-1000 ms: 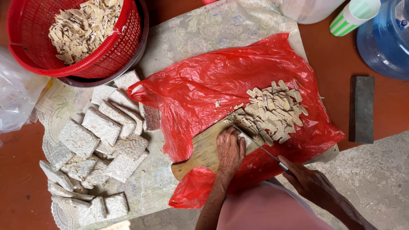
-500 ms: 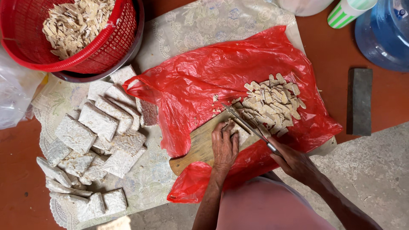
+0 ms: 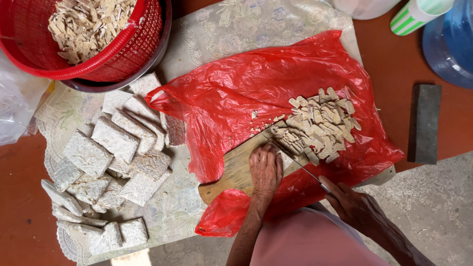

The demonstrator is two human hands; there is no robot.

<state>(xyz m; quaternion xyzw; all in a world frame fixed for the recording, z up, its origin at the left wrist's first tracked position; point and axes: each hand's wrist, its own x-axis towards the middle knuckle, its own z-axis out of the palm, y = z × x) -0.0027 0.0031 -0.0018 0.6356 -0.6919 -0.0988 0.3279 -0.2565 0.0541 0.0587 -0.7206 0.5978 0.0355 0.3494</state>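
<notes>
- Blocks of pale tempeh [image 3: 116,140] lie heaped at the far left on a patterned cloth [image 3: 221,29], some stacked, some tipped on edge.
- Above them sits my red basket [image 3: 123,49], full of cut strips, nested in a dark bowl.
- Right of the blocks, a red plastic bag [image 3: 236,93] is spread open, and the wooden cutting board [image 3: 235,170] rests on it with its near end poking out.
- My left hand [image 3: 265,170] lies palm down on the board, its fingers [image 3: 261,153] pressed flat and close together on the small piece being sliced; most of that piece is hidden under them.
- The knife [image 3: 298,165] runs slantwise just right of those fingertips, blade edge down on the board.
- My right hand [image 3: 352,204] is clenched around the knife handle, low and to the right, over the bag's edge.
- Beyond the blade, a pile of cut strips [image 3: 320,125] rests on the bag, touching the board's far end.
- Farther right, a dark sharpening stone [image 3: 424,123] lies on the reddish floor, well apart from the bag.
- A green-striped cup [image 3: 419,15] and a blue water jug [image 3: 456,44] stand at the top right.
</notes>
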